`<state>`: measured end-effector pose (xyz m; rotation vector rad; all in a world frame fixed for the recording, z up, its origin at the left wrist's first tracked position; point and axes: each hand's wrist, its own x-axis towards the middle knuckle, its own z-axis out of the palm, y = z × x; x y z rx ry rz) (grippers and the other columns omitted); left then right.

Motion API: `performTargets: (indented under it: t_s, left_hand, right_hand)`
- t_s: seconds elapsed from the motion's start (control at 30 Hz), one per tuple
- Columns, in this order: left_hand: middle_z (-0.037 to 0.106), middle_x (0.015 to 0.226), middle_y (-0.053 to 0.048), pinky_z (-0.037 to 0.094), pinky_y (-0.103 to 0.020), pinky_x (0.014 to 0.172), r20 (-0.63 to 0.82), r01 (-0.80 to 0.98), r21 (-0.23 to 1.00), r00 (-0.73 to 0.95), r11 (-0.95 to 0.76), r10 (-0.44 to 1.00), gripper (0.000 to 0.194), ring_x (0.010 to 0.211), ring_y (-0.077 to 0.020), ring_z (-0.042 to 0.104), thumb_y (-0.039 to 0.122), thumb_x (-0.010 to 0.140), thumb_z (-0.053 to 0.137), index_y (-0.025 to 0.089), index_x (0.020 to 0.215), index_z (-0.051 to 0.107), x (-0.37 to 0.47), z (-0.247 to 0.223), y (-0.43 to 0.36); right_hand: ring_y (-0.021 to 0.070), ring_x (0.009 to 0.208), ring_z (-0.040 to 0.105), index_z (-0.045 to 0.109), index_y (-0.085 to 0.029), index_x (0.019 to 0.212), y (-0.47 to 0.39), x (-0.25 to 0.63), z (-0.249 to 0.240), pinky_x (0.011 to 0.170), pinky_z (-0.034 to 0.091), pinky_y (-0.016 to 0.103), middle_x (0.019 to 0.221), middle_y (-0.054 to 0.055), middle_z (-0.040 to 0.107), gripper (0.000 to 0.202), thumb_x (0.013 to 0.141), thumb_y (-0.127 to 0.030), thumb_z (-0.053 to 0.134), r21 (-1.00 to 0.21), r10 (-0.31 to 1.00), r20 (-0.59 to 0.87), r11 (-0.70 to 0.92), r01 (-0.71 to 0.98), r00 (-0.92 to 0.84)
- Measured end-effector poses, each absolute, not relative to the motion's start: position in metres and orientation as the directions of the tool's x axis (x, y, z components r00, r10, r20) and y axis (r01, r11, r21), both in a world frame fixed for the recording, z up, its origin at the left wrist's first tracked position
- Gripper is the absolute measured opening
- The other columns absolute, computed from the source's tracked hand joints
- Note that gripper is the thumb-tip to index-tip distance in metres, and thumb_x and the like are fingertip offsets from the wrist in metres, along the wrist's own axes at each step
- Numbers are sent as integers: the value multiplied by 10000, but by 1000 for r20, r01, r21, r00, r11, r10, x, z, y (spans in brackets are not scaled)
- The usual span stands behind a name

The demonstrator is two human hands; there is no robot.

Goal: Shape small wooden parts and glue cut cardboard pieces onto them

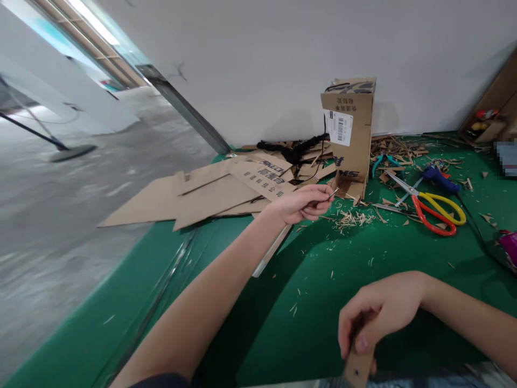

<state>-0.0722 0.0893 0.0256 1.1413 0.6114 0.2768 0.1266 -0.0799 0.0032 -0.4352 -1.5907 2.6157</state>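
My left hand (305, 205) reaches forward over the table, its fingers pinched on a thin stick (333, 193). Just beyond the fingertips is a pile of small wood slivers (351, 220), in front of an upright cardboard box (352, 129) with a white barcode label. Close to the table's front edge, my right hand (383, 312) grips a piece of cardboard (359, 366) with a small dark hole in it. The lower end of that piece is cut off by the picture's edge. A pale flat strip (272, 250) lies partly beneath my left wrist.
Flat cardboard sheets (214, 196) cover the left back of the green table (323, 291). Red-and-yellow-handled scissors (434, 210), teal pliers (385, 161) and a blue glue gun (440, 179) with a cord lie at right. Scraps are strewn along the white wall (274, 64).
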Motion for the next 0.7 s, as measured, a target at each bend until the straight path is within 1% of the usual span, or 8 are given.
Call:
performTargets:
  t_s: [0.1,0.2,0.27,0.33,0.43,0.57,0.6,0.7]
  left_hand:
    - [462,554,36,197,-92,299,-347,168,894,845,415,406,91,345,-15,305,206,848,572,154,788,527,-71,29,82]
    - [548,575,-1,248,-101,277,-356,231,896,885,379,301,120,364,-47,420,238,825,606,152,771,543,-70,37,75]
    - [602,611,-23,307,-107,283,-342,234,901,901,364,268,141,393,-65,479,263,822,622,155,762,554,-69,43,71]
    - [658,667,-49,385,-125,311,-356,276,890,918,364,173,155,429,-89,539,295,823,632,161,775,572,-69,48,63]
    - [713,806,-96,507,-197,396,-449,498,786,867,366,-217,203,565,-164,652,379,836,622,179,859,599,-70,40,37]
    - [692,796,-58,577,-323,497,-348,722,571,645,392,-680,286,668,-225,695,504,856,563,233,949,559,-95,6,-13]
    - [693,810,-54,583,-336,535,-338,716,560,657,417,-674,284,714,-230,705,499,853,572,231,946,562,-104,-2,-20]
    - [703,961,-46,572,-301,748,-493,571,613,816,546,-301,218,889,-180,704,406,866,610,189,879,588,-127,-13,-13]
  right_hand:
    - [143,733,634,635,-222,881,-60,132,-7,679,500,280,842,12,651,105,817,-291,589,-977,733,-202,-197,82,-650]
    - [162,863,602,615,-232,895,-35,151,-11,806,470,324,897,35,641,167,880,-338,487,-992,976,-66,-41,123,-207]
    - [172,838,601,599,-232,923,-25,162,-11,807,471,351,892,38,629,145,861,-337,520,-983,997,58,48,178,49]
    - [167,778,608,592,-231,941,-24,167,-8,774,484,360,875,32,622,148,850,-335,538,-984,993,91,78,161,71]
    - [152,742,613,591,-230,957,-28,164,-2,743,495,353,881,28,622,159,860,-338,527,-992,995,86,89,86,-40]
    - [131,679,596,588,-216,944,-29,157,-3,681,494,332,866,23,607,161,851,-335,531,-997,994,37,44,66,-107]
    - [128,665,593,587,-213,942,-28,156,-5,668,493,329,861,23,604,163,846,-334,535,-997,993,16,24,67,-113]
    - [123,637,585,586,-211,935,-24,153,-12,643,488,320,814,12,589,162,842,-334,537,-997,989,-26,-14,76,-148]
